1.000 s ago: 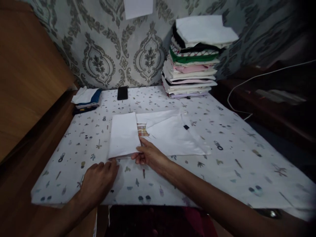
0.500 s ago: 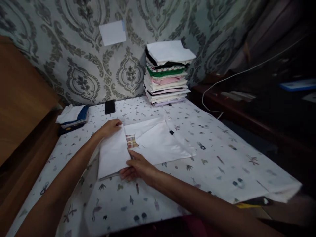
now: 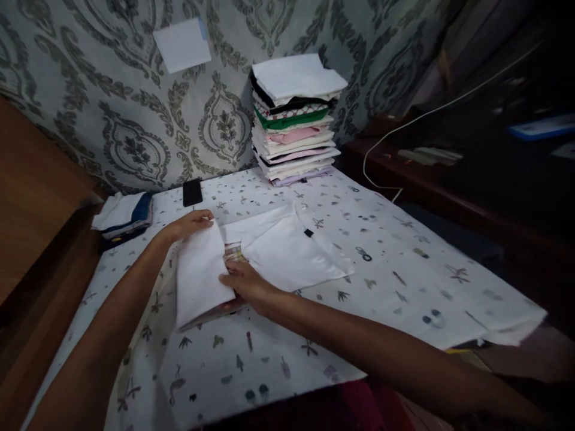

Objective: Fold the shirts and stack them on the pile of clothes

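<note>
A white T-shirt (image 3: pixel 287 248) lies partly folded on the bed, its left end doubled over toward the right. A small dark label marks its collar at the right, and a plaid patch (image 3: pixel 234 252) shows beside the fold. My left hand (image 3: pixel 192 225) pinches the far corner of the folded flap. At the flap's near edge, my right hand (image 3: pixel 248 284) grips the cloth, some fingers tucked out of sight under it and others over the patch.
Behind, a tall stack of folded clothes (image 3: pixel 294 140) stands against the patterned wall. A smaller clothes pile (image 3: pixel 123 215) sits at the left near a black phone (image 3: pixel 193 193). A white cable (image 3: pixel 366 164) hangs at the right above dark furniture.
My right hand has slid up along the flap's edge, lifting its near corner slightly and covering part of the patch. The left hand keeps its hold. The view has shifted a little.
</note>
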Available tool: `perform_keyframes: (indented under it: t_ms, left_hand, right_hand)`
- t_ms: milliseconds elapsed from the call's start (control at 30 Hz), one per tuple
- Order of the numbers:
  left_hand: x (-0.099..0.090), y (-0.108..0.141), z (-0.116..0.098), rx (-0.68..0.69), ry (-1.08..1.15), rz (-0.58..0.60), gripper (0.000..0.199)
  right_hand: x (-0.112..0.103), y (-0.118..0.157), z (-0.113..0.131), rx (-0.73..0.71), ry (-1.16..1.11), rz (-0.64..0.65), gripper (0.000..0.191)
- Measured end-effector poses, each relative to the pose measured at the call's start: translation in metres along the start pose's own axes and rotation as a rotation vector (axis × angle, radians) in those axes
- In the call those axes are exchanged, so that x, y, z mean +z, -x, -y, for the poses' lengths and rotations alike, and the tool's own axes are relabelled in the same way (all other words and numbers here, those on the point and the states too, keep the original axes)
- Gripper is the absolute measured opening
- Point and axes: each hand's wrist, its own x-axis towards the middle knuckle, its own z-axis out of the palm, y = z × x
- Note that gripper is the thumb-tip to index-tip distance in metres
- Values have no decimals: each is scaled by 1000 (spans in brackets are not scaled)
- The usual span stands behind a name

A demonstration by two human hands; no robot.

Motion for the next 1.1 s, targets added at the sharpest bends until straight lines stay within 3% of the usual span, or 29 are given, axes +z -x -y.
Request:
perform_keyframes:
  t_ms: [100, 267, 500, 733, 1100]
  left_hand:
    - [3, -3, -7, -51, 168, 0, 41]
    - [24, -17, -15, -66, 269, 35, 36]
    - [27, -20, -29, -23, 464, 109, 40]
    - [35, -28, -28, -51, 86, 73, 30]
    - [39, -36, -17, 7, -12, -7, 20]
  right_hand:
    - [-7, 6, -4, -57, 2, -27, 40]
    - [-26, 9, -15, -23, 33, -86, 59]
    - [-31, 21, -18, -99, 42, -35, 56]
    - [-38, 20, -11, -12, 37, -85, 50]
    - [-45, 14, -5, 30, 127, -125, 54]
